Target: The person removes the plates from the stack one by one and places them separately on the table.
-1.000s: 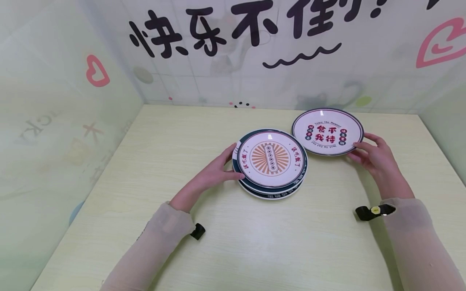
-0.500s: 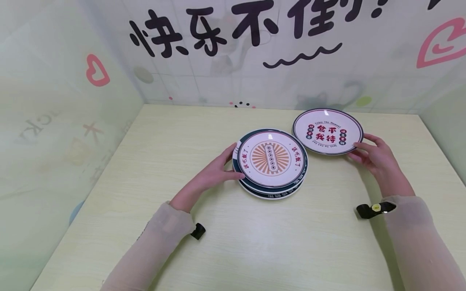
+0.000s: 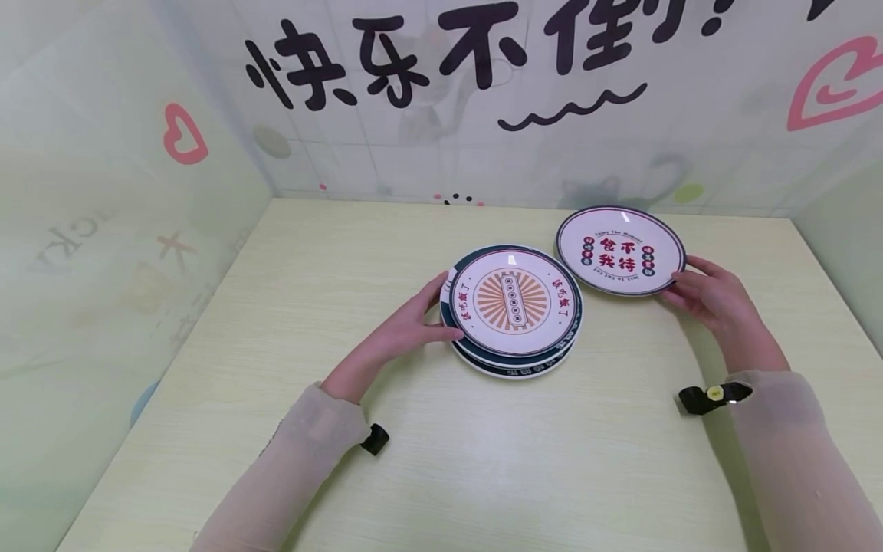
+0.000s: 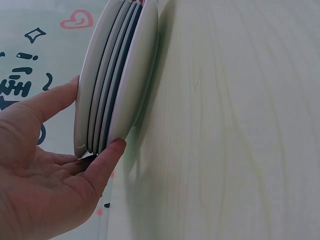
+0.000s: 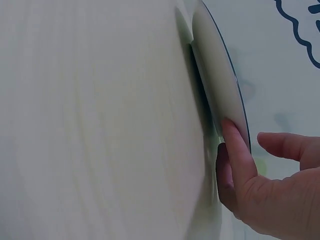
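In the head view a stack of several plates (image 3: 513, 345) stands mid-table. The top plate (image 3: 476, 322) is white with an orange sunburst; dark green rims show beneath it. My left hand (image 3: 414, 322) grips the stack's left edge. In the left wrist view fingers (image 4: 52, 102) reach both sides of the layered rims. Behind and right of the stack is a separate white plate (image 3: 617, 282) with red lettering and a dark rim. My right hand (image 3: 717, 303) holds its right edge, with a finger (image 5: 239, 150) against its underside in the right wrist view. Whether this plate touches the table cannot be told.
The pale wood-grain table (image 3: 538, 452) meets a printed back wall (image 3: 386, 153) just behind the separate plate. Another printed wall (image 3: 103, 291) rises at the left. A black wrist camera (image 3: 710, 399) sits on the right sleeve.
The separate plate has shifted very slightly along with my right hand. My left hand and the stack stay in place.
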`<state>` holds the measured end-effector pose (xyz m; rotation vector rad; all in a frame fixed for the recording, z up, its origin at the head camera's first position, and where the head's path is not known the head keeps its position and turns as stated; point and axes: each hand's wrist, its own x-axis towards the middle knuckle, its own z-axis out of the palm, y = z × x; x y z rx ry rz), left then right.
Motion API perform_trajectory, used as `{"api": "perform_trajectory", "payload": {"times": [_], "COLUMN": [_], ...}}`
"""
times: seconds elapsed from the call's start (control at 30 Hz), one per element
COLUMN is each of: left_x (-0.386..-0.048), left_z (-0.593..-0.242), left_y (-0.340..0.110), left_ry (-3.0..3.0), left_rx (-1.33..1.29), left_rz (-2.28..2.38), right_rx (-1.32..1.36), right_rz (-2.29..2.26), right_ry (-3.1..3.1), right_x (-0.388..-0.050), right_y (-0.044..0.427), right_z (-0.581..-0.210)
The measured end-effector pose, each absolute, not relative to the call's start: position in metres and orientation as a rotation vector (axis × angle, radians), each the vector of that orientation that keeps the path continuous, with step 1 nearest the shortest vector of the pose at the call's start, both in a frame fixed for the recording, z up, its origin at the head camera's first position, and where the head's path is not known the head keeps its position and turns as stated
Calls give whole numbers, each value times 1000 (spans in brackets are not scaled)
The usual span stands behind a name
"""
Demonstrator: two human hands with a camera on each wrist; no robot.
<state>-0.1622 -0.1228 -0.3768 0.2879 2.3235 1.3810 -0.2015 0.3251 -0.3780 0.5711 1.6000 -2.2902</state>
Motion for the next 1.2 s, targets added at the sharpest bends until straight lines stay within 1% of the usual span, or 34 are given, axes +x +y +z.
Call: {"api": "perform_trajectory", "payload": {"times": [0.17, 0.6, 1.2], "left_x": [-162, -162, -163], "left_z": [-377, -378, -380], "left_y": [-123, -123, -124], "left_ry": [2327, 2327, 2329], "left_rx": [281, 269, 265], "left_rz": [1376, 1375, 1365], "right_rx": [537, 659, 673], "right_rz": [-2301, -2249, -2285], "right_ry": [1583, 1556, 1634], "right_x": [-201, -199, -190], "right_y": [327, 336, 338], "right_z": [-378, -376, -372]}}
